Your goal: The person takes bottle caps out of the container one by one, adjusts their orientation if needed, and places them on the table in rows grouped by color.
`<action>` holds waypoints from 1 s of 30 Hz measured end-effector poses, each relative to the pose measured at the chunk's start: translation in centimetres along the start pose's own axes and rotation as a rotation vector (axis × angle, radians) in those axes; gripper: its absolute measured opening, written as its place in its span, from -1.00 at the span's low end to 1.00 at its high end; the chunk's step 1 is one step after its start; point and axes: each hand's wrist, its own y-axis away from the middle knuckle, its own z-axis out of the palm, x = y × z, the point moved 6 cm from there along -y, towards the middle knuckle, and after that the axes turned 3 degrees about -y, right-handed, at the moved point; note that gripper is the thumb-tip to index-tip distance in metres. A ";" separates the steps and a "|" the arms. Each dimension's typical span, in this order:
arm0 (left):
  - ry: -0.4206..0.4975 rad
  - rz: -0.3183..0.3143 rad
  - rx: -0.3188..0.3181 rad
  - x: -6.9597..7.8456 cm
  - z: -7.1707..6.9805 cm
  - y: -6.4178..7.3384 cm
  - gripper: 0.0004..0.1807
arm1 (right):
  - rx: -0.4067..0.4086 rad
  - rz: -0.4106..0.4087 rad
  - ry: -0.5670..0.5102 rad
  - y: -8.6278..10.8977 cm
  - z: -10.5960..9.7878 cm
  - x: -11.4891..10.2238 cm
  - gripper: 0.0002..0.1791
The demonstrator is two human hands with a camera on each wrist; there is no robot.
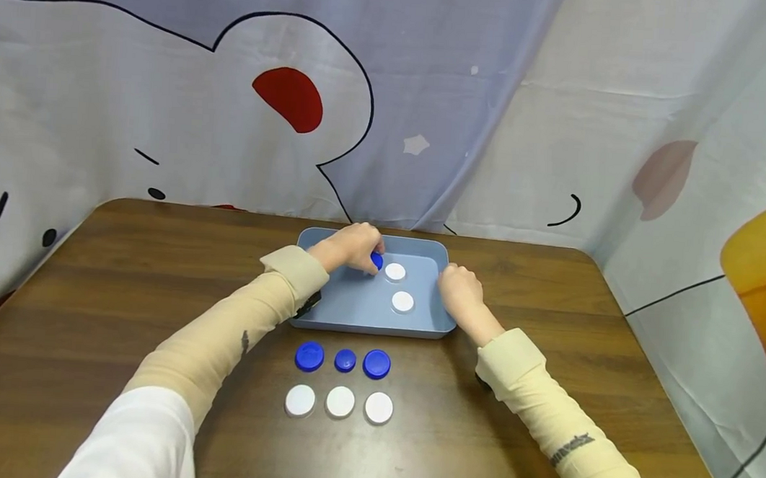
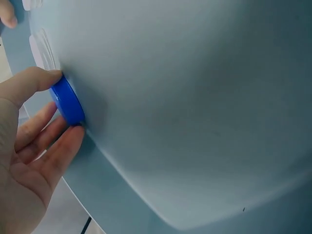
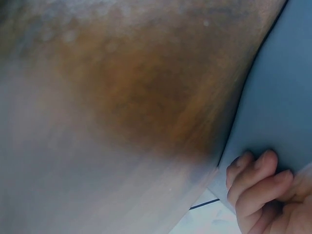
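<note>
My left hand [image 1: 354, 246] is over the far part of the blue-grey tray [image 1: 346, 315]. It pinches a round blue cap [image 2: 68, 103] on edge between thumb and fingertips, close to the tray floor. Beside it in the tray lie two white caps, a far one [image 1: 395, 272] and a nearer one [image 1: 402, 302]. At the tray's right side my right hand [image 1: 461, 292] holds the rim. In the right wrist view its curled fingers [image 3: 258, 192] lie against the wall, with the thumb hidden there.
Just in front of the tray, a row of three blue caps [image 1: 345, 360] lies on the brown wooden table [image 1: 180, 257]. A row of three white caps [image 1: 340, 402] is nearer me. Behind the table hangs a printed curtain [image 1: 423, 89].
</note>
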 end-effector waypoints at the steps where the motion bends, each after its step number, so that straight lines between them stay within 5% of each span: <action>1: 0.004 -0.002 -0.001 0.0 0.1 0.0 -0.51 | 0.000 -0.001 0.002 0.0 0.0 0.0 -0.66; 30: 0.056 -0.010 0.035 0.1 -0.3 0.2 -0.59 | 0.007 -0.006 0.017 -0.1 0.0 -0.3 -0.68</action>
